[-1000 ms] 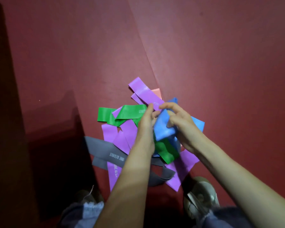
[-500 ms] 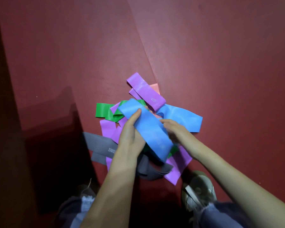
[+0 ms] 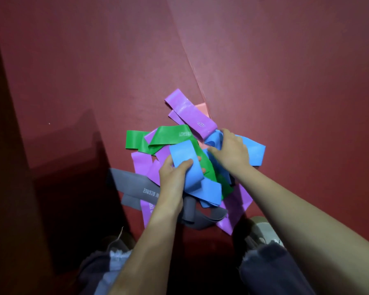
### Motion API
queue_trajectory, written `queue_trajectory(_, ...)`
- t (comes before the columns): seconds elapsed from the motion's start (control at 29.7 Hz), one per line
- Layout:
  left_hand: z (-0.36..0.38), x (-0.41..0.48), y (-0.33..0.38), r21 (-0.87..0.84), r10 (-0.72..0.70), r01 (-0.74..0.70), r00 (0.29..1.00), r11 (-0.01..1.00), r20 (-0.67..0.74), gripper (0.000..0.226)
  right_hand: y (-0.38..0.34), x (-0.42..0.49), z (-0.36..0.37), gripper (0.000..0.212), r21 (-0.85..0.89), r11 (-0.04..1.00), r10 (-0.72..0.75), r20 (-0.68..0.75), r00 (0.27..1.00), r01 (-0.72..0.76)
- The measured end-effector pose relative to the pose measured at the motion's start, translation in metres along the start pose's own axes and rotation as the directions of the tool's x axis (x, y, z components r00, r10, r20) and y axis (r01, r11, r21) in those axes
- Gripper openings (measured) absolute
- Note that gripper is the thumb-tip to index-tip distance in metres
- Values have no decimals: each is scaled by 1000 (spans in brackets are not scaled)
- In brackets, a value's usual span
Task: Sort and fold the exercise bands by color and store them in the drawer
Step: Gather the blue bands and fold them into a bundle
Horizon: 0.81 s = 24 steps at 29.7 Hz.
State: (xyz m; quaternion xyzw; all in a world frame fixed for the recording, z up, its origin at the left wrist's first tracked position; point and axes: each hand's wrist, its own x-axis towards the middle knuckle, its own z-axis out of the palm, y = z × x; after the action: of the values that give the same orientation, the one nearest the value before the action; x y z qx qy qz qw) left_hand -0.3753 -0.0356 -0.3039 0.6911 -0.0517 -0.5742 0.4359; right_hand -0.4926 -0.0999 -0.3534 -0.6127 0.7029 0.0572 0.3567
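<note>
A heap of exercise bands lies on the red floor: purple (image 3: 190,112), green (image 3: 168,136), grey (image 3: 134,186), a pink one (image 3: 201,107) mostly buried, and blue. My left hand (image 3: 174,177) grips a folded blue band (image 3: 185,160), thumb across its front, held just above the pile. My right hand (image 3: 232,150) reaches into the heap and rests on a second blue band (image 3: 255,152) lying flat at the right; its fingertips are hidden in the bands. No drawer is in view.
The red floor mat (image 3: 285,81) has a seam running diagonally up from the pile. A dark wooden edge (image 3: 4,167) runs along the left side. My knees and shoes (image 3: 262,233) sit just below the heap.
My left hand has folded the blue band shorter and drawn it closer. My right hand let go of it and moved up and right onto the other blue band.
</note>
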Motion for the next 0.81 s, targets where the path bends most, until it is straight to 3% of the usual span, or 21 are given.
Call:
queue_trajectory(0.17,7,-9,-6,94,-36,34,999,995,26,22,-5,8,1,37,-159,987,-47,-126,991,27)
queue_trajectory(0.24,9,-11,-6,95,-57,55,998,994,18,21,-5,13,4,33,-39,999,-34,-135,990,29)
queue_trajectory(0.3,10,-11,-6,63,-79,78,997,995,3,20,-4,15,5,27,199,980,17,-143,990,12)
queue_trajectory(0.4,9,-8,-4,0,-88,88,994,996,-62,18,-5,10,0,21,529,849,85,-145,986,4)
queue_trajectory(0.5,8,-3,0,-35,-25,19,983,999,-181,21,-12,-2,-16,21,739,672,47,-102,994,44)
queue_trajectory(0.67,11,2,10,21,191,-193,944,981,-268,27,-24,-22,-53,20,889,459,-46,39,998,-14)
queue_trajectory(0.81,20,5,31,2,262,-266,950,964,-167,22,-35,-28,-71,34,908,417,-214,147,966,-46)
